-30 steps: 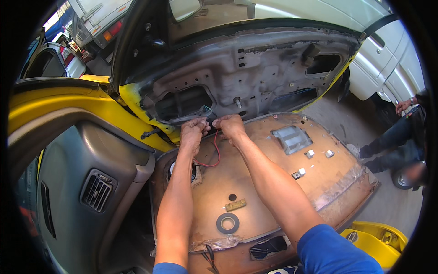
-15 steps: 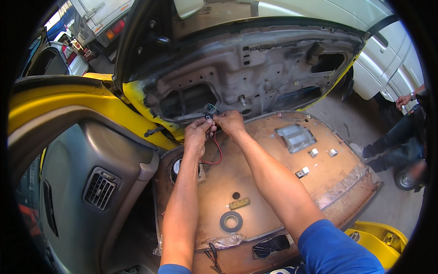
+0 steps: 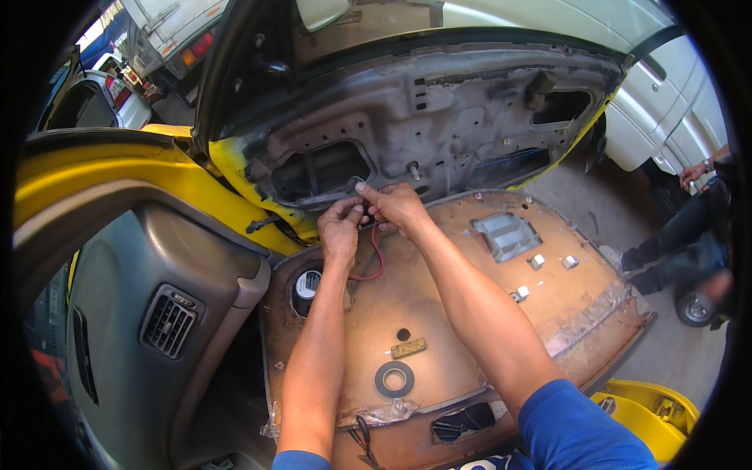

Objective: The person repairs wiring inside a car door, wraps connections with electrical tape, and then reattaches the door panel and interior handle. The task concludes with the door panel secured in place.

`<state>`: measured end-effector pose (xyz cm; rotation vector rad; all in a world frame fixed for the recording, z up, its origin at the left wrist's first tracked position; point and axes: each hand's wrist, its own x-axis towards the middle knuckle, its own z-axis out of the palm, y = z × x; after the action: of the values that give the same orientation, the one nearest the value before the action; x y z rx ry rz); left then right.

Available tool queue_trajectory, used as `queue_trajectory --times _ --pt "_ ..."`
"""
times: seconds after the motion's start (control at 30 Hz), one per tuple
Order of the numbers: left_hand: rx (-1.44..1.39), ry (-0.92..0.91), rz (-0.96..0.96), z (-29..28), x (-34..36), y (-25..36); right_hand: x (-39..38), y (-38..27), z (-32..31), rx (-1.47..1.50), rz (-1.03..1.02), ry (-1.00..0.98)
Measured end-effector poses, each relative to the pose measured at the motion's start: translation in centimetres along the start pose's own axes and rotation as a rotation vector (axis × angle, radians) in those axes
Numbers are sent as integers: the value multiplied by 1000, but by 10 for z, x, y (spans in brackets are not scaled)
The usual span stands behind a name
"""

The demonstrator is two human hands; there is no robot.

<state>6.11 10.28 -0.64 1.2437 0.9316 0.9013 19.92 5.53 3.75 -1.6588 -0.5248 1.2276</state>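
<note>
Close together in front of the bare inner door, my left hand [image 3: 340, 230] and my right hand [image 3: 399, 207] pinch a small dark wire connector [image 3: 366, 212] between their fingertips. Fingers cover most of it. My right thumb lies over the upper part, where a thin greenish wire shows. From below the hands a red wire [image 3: 381, 254] loops down to the loose door panel [image 3: 462, 305], near a round speaker [image 3: 307, 283] mounted in that panel. The yellow car door [image 3: 439, 117] stands behind, its grey inner metal uncovered.
On the panel lie a roll of black tape [image 3: 394, 379], a yellowish block [image 3: 408, 348] and several small white pieces. Pliers [image 3: 363, 440] rest at its near edge. The dashboard [image 3: 157, 313] is close on my left. Another person [image 3: 689, 227] stands at the right, near a silver vehicle [image 3: 658, 86].
My right hand has shifted slightly left and turned, its thumb now over the connector, which is more hidden. My left hand has dropped a little. More of the speaker shows.
</note>
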Motion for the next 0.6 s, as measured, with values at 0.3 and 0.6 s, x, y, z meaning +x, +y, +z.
queue_trajectory --times 0.3,0.6 --pt "-171 -33 -271 -5 6 15 6 9 0 110 -12 16" --pt "-72 -71 -292 -3 29 14 13 17 13 172 -139 141"
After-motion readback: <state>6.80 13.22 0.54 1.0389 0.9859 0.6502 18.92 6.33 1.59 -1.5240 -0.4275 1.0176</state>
